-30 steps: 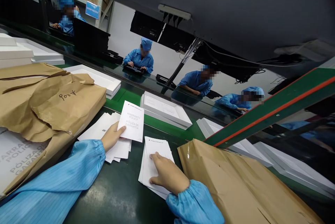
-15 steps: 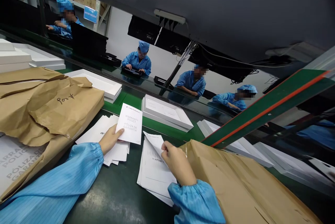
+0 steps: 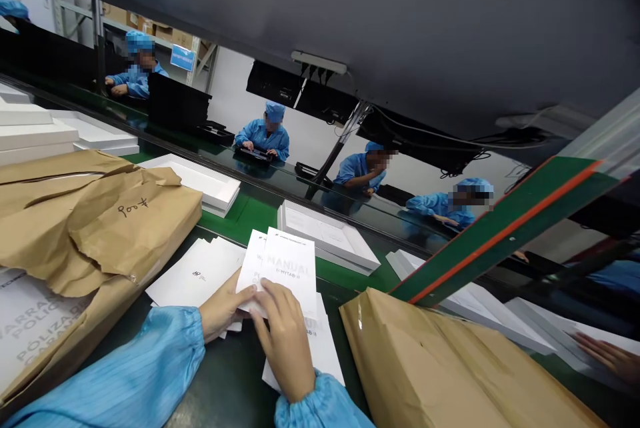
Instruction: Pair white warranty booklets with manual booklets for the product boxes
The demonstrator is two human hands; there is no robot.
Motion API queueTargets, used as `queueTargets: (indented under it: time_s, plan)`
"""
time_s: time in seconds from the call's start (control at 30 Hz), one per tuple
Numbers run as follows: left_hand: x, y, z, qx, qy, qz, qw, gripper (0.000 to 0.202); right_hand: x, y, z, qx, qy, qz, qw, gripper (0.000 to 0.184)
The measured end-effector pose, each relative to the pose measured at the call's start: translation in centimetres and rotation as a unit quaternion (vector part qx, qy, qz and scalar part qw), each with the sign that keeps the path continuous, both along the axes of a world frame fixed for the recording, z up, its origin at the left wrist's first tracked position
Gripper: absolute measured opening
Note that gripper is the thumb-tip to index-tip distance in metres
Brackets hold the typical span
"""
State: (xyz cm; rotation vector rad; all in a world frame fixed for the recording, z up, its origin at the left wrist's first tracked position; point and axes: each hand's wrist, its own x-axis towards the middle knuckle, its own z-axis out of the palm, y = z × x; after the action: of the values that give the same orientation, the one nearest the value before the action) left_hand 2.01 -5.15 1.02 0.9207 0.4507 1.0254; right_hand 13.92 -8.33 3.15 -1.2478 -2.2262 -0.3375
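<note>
Head view: your left hand (image 3: 225, 305) and right hand (image 3: 283, 331) are both gripping a white paper manual booklet (image 3: 293, 268).

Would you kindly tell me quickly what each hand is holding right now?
Left hand: closed on the warranty booklet.
Right hand: closed on the manual.

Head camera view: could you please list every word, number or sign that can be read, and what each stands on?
"MANUAL", with "HYTAB" below: top booklet.
"900t", handwritten, uncertain: left brown parcel.
"WARRA", "POLIZA", "GARAN", cut off: white stack in that parcel's torn wrap.
Too small to read: fine print atop the booklet, the logo on the white leaflets, the blue sign at the back.
</note>
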Motion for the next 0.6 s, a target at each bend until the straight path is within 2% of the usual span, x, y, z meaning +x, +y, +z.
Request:
queueTargets:
  time_s: [0.1, 0.17, 0.23, 0.3, 0.37, 0.43, 0.5, 0.53, 0.57, 0.6]
  plan:
    - [0.0, 0.3, 0.1, 0.035, -0.009, 0.064, 0.997, 0.044, -0.1, -0.1, -0.1, -0.023, -0.001, 0.031, 0.999, 0.022]
    - [0.0, 0.4, 0.1, 0.063, -0.002, 0.1, 0.993, 0.042, 0.5, 0.2, -0.1, -0.031, 0.04, 0.03, 0.998, 0.023]
    - [0.1, 0.6, 0.0, 0.076, 0.016, 0.128, 0.989, 0.043, 1.4, 1.0, 0.1, -0.014, 0.124, -0.015, 0.992, 0.025]
    - [0.0, 0.7, 0.0, 0.08, 0.039, 0.153, 0.984, 0.044, 2.6, 1.9, 0.3, -0.009, 0.25, -0.075, 0.965, 0.038]
    - [-0.1, 0.8, 0.0, 0.087, 0.053, 0.166, 0.981, 0.046, 3.6, 2.7, 0.5, -0.084, 0.408, -0.088, 0.905, 0.051]
    - [-0.2, 0.8, 0.0, 0.095, 0.055, 0.159, 0.981, 0.046, 4.2, 3.0, 0.6, -0.236, 0.545, -0.033, 0.804, 0.053]
    - [-0.2, 0.7, 0.1, 0.103, 0.05, 0.156, 0.981, 0.046, 4.2, 3.0, 0.5, -0.369, 0.615, 0.033, 0.696, 0.047]
    - [-0.2, 0.7, 0.1, 0.105, 0.047, 0.161, 0.98, 0.046, 4.1, 2.8, 0.3, -0.407, 0.631, 0.052, 0.658, 0.044]
    - [-0.2, 0.6, 0.2, 0.106, 0.044, 0.171, 0.979, 0.046, 3.9, 2.7, 0.1, -0.426, 0.643, 0.056, 0.633, 0.042]
    - [-0.2, 0.6, 0.2, 0.106, 0.042, 0.181, 0.977, 0.046, 3.7, 2.6, 0.0, -0.432, 0.652, 0.051, 0.62, 0.041]
